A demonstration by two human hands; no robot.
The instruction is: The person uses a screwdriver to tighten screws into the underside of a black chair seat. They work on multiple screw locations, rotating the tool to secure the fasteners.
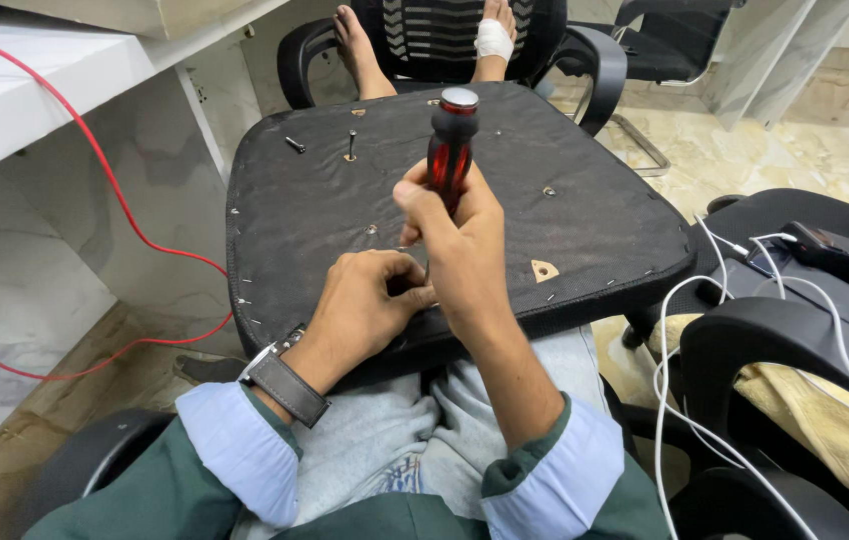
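An upturned chair seat (585,190) covered in black fabric rests on my lap, its underside facing up. My right hand (455,225) is shut around the red and black handle of a screwdriver (450,145) that stands upright, tip down near the seat's front edge. My left hand (370,300), with a dark watch on the wrist, lies on the fabric beside the tip, fingers curled around the spot; what they pinch is hidden. A loose screw (295,144) lies at the far left of the seat and another screw (351,146) stands in a hole close by.
A black office chair (585,50) stands ahead with another person's bare feet (357,50) on it, one bandaged. A red cable (115,190) hangs along the white wall at left. At right, a black chair (795,330) carries white cables (735,290) and a yellow cloth (845,440).
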